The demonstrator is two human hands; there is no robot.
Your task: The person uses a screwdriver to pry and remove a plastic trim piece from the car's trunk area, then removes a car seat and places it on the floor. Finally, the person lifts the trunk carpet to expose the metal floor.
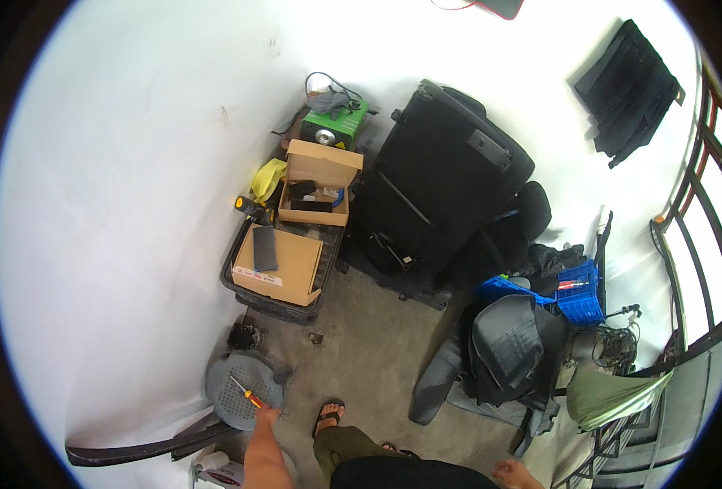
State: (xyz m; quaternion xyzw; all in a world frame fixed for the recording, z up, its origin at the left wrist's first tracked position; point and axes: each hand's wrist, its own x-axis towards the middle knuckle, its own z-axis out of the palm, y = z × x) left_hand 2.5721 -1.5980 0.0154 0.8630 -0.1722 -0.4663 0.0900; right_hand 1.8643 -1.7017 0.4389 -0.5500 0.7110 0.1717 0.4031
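Orange and yellow mark the handle of the screwdriver (253,398) at near left, its shaft over a grey perforated stool (222,409); we cannot make out whether the tip touches the seat. Our left hand (269,415) has its fingers closed on the handle's rear end, hiding it. At the near edge, right of centre, our right hand (509,473) shows fingers partly bent, and we cannot tell whether they hold anything. Our black top (410,473) partly hides one foot.
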